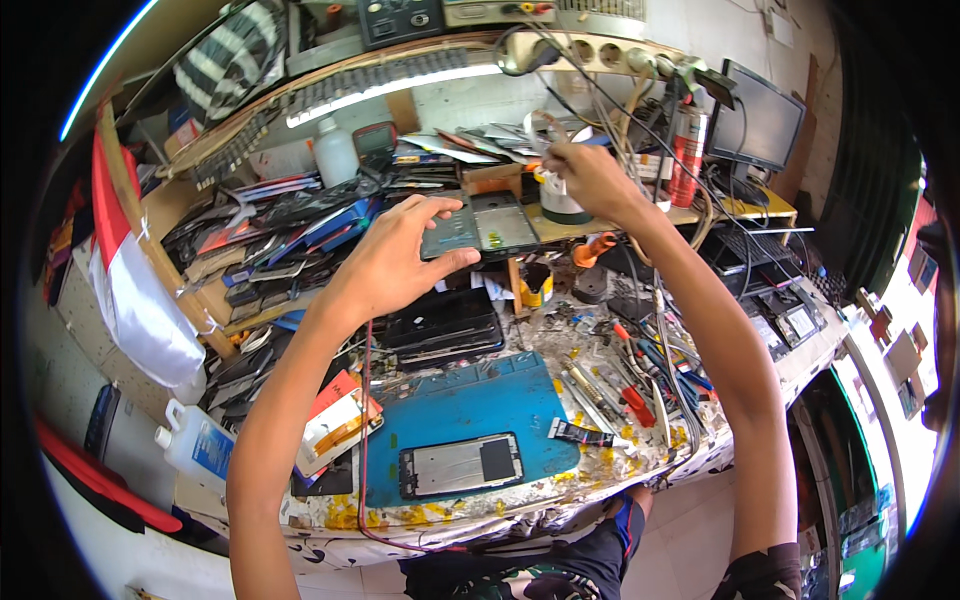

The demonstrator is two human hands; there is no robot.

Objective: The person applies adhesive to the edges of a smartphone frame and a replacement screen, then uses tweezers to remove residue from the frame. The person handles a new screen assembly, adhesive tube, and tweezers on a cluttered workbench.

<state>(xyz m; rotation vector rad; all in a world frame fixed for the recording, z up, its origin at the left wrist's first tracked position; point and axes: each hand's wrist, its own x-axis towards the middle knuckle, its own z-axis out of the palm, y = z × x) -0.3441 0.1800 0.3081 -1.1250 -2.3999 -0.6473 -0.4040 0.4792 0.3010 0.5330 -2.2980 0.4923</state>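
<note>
My left hand (395, 255) reaches to the shelf, its thumb and fingers closed on the edges of a dark flat phone panel (450, 232). Right beside that panel is an open phone frame (505, 225) with a greyish inside. My right hand (592, 182) is raised above a white tub with a dark green base (562, 208). Its fingers are pinched at the lower edge of a pale, ring-shaped roll that looks like tape (545, 130). On the blue repair mat (470, 390) lies another phone frame (460, 467), silvery inside with a black patch.
A small black tube (582, 433) rests at the mat's right edge, near pliers and screwdrivers (640, 400). Phone parts are heaped at left (270, 240). Cables (655, 250) hang by a red spray can (687, 155). A white jug (195, 440) stands at lower left.
</note>
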